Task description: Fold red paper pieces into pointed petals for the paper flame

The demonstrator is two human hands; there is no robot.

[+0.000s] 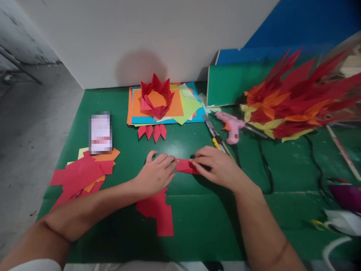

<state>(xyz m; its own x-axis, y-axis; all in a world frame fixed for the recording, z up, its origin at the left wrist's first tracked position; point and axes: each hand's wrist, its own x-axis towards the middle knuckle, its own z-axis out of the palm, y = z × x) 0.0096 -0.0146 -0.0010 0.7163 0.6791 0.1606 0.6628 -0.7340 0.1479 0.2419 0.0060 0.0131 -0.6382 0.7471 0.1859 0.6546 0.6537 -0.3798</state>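
Observation:
A small folded piece of red paper [185,166] lies on the green table [197,218], pressed down between both hands. My left hand [155,173] rests on its left end with fingers together and bent. My right hand [217,165] pins its right end with pinched fingers. A stack of red paper squares [158,210] lies just under my left wrist. Three small folded red petals [152,131] lie further back, in front of a red paper crown [156,98] standing on a pile of coloured sheets [180,109].
Red and orange scraps [81,175] and a phone [100,133] lie at the left. A yellow utility knife [214,137] and pink glue gun [231,126] with black cord lie right of centre. A large red-orange paper flower [296,99] fills the right. A white wall stands behind.

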